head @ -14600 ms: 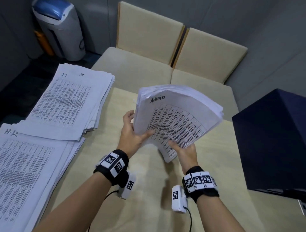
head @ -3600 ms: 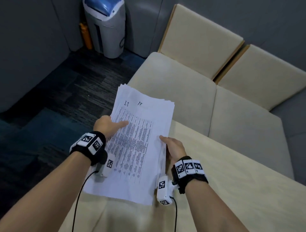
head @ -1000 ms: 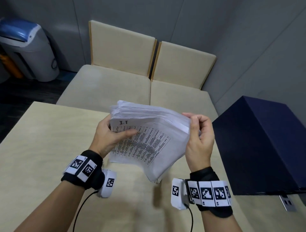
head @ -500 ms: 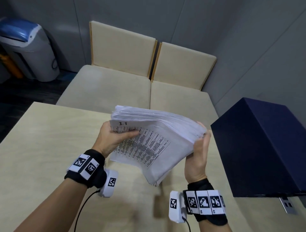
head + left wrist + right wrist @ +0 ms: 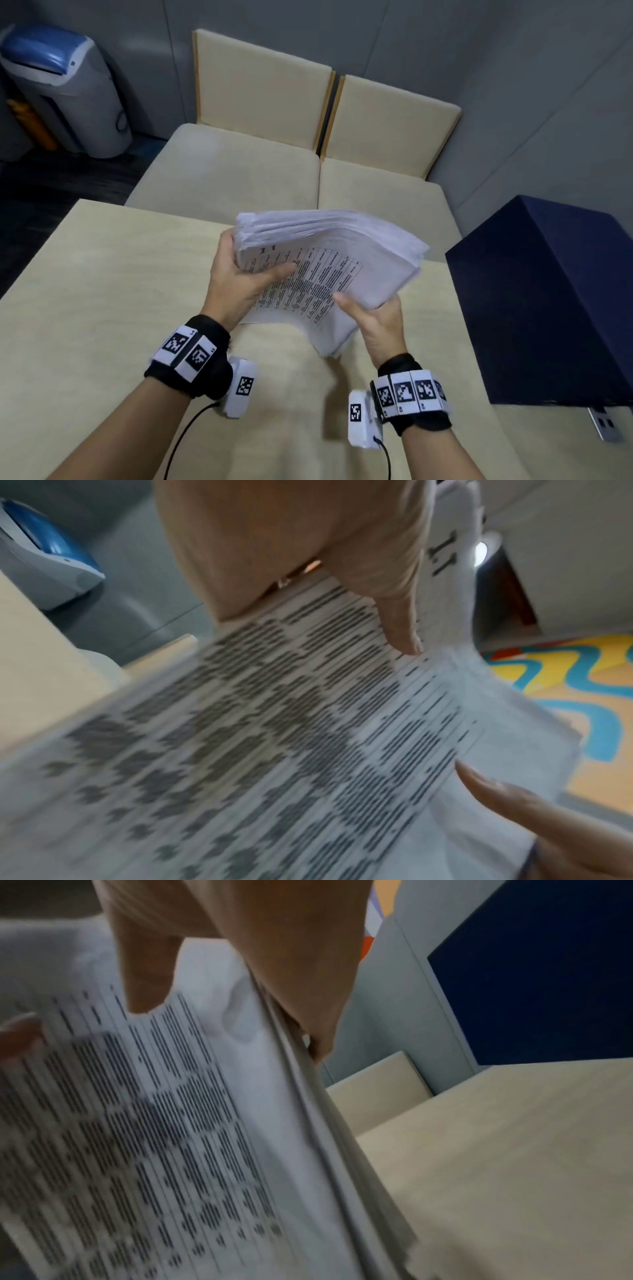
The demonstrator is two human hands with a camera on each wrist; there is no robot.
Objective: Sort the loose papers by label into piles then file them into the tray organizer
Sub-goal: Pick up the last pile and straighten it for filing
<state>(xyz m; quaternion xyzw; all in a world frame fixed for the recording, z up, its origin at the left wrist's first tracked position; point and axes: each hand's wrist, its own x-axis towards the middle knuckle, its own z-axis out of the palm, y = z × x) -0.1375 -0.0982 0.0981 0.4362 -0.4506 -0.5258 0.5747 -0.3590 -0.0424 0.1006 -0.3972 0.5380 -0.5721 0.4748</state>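
The printed lines on the paper stack are too small to read in the head view and smeared by blur in both wrist views. The fingers of the left hand and the right hand lie behind the sheets, out of sight. The dark blue box is cut by the right edge, so its front cannot be seen.

A paper stack hangs above the counter, a box to its right, two seats behind, a bin far left.
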